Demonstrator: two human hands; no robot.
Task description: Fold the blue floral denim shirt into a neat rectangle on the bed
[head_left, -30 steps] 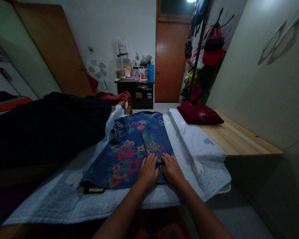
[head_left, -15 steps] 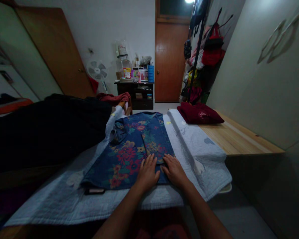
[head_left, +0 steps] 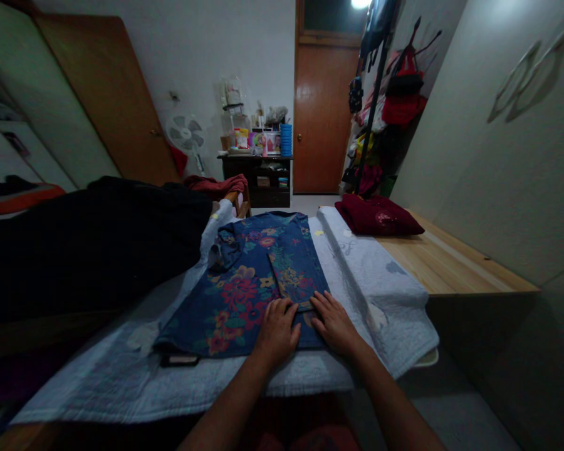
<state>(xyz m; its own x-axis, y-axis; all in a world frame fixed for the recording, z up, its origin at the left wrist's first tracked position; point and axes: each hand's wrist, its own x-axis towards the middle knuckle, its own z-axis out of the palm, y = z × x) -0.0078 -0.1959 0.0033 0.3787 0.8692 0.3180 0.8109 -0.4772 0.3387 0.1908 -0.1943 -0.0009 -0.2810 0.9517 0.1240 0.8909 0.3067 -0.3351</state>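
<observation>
A dark blue short-sleeved shirt (head_left: 244,282) with a print of red and yellow flowers lies spread before me. Its right side is folded inward, and that side's sleeve rests over the body of the shirt, its edge close to my fingers. My left hand (head_left: 278,332) rests palm down on the lower part, its fingers somewhat bent and the thumb apart. Beside it, on the shirt's right edge, my right hand (head_left: 333,319) lies with outstretched fingers. Neither hand lifts any cloth. The other sleeve (head_left: 226,247) is bunched at the upper left.
Under the shirt is a pale quilted cover (head_left: 357,282). A dark flat object (head_left: 181,361) pokes out from beneath the hem. Black clothing (head_left: 122,244) is heaped to the left. At the far right, a folded maroon garment (head_left: 380,216) lies partly on a wooden board (head_left: 460,263).
My left hand's fingers have drawn back slightly toward me and bent more. My right hand has shifted a little to the right. The shirt lies much as before.
</observation>
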